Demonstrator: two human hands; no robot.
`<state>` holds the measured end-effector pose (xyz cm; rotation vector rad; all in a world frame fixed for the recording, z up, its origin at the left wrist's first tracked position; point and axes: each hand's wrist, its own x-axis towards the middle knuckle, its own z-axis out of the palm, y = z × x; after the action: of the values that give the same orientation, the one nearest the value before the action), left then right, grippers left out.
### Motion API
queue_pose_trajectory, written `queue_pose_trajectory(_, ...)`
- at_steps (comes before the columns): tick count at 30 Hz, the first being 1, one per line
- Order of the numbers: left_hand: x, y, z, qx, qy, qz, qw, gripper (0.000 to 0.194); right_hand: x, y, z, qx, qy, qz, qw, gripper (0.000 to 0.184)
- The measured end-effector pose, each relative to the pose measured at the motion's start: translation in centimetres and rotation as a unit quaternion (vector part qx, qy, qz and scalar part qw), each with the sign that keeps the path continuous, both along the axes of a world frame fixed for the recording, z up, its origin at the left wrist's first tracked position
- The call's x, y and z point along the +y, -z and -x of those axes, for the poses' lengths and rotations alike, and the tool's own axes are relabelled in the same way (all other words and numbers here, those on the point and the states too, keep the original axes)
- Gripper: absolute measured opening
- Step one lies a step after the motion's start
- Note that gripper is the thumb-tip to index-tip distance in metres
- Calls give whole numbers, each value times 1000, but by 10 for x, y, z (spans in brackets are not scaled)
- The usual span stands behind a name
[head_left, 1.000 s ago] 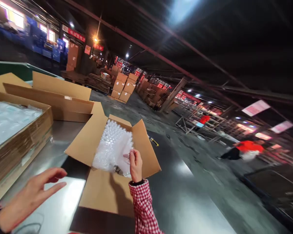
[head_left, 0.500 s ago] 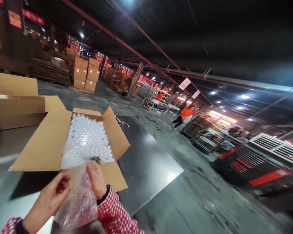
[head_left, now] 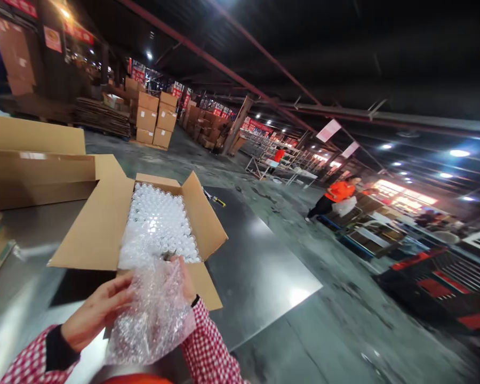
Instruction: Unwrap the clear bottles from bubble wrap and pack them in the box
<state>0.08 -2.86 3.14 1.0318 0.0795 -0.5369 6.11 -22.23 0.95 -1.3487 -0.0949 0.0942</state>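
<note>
My left hand (head_left: 104,306) grips the left edge of a clear sheet of bubble wrap (head_left: 150,320), its fingers partly behind the film. My right hand (head_left: 187,285) has its fingers closed at the top right of the wrap, partly covered by it. The wrap hangs over the near side of an open cardboard box (head_left: 90,226). Rows of small clear round-topped pieces (head_left: 158,210), packed tightly, fill this box; their exact kind is hard to tell. A clear film lies over the pieces at the near left. Something small and dark shows by my right fingertips.
The box stands on a shiny metal table (head_left: 256,266). A yellow-handled tool (head_left: 219,201) lies behind it. Another open carton (head_left: 36,176) is at left. Stacked boxes (head_left: 146,117), a person in orange (head_left: 340,190) and a red-black machine (head_left: 432,288) are beyond.
The bubble wrap is spread wider between my hands. My left hand has come onto its edge, and my right hand has gone partly behind it. The view has shifted left.
</note>
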Motion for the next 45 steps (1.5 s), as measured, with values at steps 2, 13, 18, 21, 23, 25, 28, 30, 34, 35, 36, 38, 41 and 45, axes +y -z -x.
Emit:
queue_pose_trajectory(2, 0, 6, -2, -19, -2, -17, 1000, 31, -3, 6, -3, 19, 7, -7, 1000, 54)
queue_pose_trajectory(13, -7, -10, 0, -100, -119, -144, 977, 41, 7, -9, 40, -107, 33, 142, 984, 46)
queue_pose_trajectory(18, -4, -17, 10, -120, -146, -259, 947, 45, 32, -10, 60, -95, -159, 147, 972, 30)
queue_pose_trajectory(21, 17, -13, 11, -143, -193, -314, 919, 45, 28, 4, 47, -17, -178, 16, 984, 33)
queue_pose_trajectory(23, 31, -14, 10, -148, -200, -316, 916, 51, 22, 13, 39, 19, -188, -25, 982, 35)
queue_pose_trajectory(25, 39, -20, 10, -153, -153, -308, 926, 69, 15, 19, 29, 27, -237, -24, 971, 38)
queue_pose_trajectory(28, 40, -30, 14, -157, -11, -314, 936, 51, -1, 26, 0, -10, -255, 131, 958, 40)
queue_pose_trajectory(30, 37, -34, 18, -156, 45, -326, 931, 36, -18, 30, -29, -44, -126, 318, 939, 31)
queue_pose_trajectory(34, 35, -29, 24, -151, -4, -397, 905, 25, -56, 47, -81, -30, 80, 500, 862, 18)
queue_pose_trajectory(35, 36, -27, 25, -148, -24, -414, 898, 25, -62, 53, -89, -23, 98, 525, 845, 15)
queue_pose_trajectory(36, 37, -25, 25, -147, -41, -427, 891, 25, -67, 59, -94, -17, 113, 548, 829, 14)
queue_pose_trajectory(38, 39, -24, 26, -149, -70, -447, 880, 26, -69, 70, -100, -8, 123, 578, 807, 14)
queue_pose_trajectory(41, 44, -26, 26, -159, -106, -473, 860, 27, -66, 78, -102, -10, 121, 594, 795, 12)
queue_pose_trajectory(45, 52, -27, 23, -162, -142, -528, 822, 29, -59, 64, -95, -35, 114, 568, 814, 22)
